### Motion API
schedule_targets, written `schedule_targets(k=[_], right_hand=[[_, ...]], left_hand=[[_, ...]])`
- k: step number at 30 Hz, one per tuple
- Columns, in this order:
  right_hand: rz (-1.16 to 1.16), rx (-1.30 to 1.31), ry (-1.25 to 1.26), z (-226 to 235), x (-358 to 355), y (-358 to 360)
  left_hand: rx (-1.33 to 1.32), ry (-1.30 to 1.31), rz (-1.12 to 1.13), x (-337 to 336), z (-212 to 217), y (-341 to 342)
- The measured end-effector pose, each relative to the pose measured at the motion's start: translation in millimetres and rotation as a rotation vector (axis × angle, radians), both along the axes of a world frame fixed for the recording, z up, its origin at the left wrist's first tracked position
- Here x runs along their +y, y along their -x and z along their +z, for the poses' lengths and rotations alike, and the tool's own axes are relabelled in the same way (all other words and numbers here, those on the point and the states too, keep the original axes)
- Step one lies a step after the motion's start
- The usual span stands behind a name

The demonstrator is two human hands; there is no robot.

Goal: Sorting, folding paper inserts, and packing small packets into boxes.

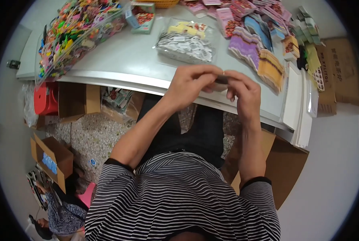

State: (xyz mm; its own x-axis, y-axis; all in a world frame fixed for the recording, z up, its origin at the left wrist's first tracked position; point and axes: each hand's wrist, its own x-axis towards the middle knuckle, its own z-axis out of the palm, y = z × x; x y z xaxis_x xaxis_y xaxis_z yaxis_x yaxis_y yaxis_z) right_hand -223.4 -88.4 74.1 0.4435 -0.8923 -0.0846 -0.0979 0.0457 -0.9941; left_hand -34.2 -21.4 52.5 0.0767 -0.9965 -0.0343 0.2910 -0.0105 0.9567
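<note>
At the table's front edge, my left hand [189,85] and my right hand [246,93] meet with bent fingers. Between their fingertips sits a small dark, flat-looking thing [221,80]; the fingers cover much of it, so its kind does not show. Just beyond the hands lies a clear plastic bag [184,42] full of small white printed packets and yellow pieces. Right of it are fanned stacks of purple cards [244,47] and orange-yellow cards [270,69], the latter close to my right hand.
A clear bin [81,42] heaped with small colourful pieces stands at the left. Pink printed boxes [237,12] and a green box [144,20] are at the back. White trays [294,96] line the right edge. Cardboard boxes [282,164] stand below; another person [65,213] is at lower left.
</note>
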Motion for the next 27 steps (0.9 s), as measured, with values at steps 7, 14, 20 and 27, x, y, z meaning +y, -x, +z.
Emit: schedule_targets(k=[7, 14, 20, 27], right_hand=[[-0.049, -0.163, -0.082, -51, -36, 15], [0.058, -0.246, 0.286, -78, -45, 27], [0.119, -0.151, 0.399, -73, -45, 28], [0.160, -0.203, 0.467, -74, -42, 28]], left_hand=[[-0.001, 0.014, -0.033, -46, -43, 6], [-0.071, 0.076, -0.082, -44, -49, 2], [-0.132, 0.169, -0.002, -41, -54, 7], [-0.708, 0.568, 0.105, -38, -53, -8]])
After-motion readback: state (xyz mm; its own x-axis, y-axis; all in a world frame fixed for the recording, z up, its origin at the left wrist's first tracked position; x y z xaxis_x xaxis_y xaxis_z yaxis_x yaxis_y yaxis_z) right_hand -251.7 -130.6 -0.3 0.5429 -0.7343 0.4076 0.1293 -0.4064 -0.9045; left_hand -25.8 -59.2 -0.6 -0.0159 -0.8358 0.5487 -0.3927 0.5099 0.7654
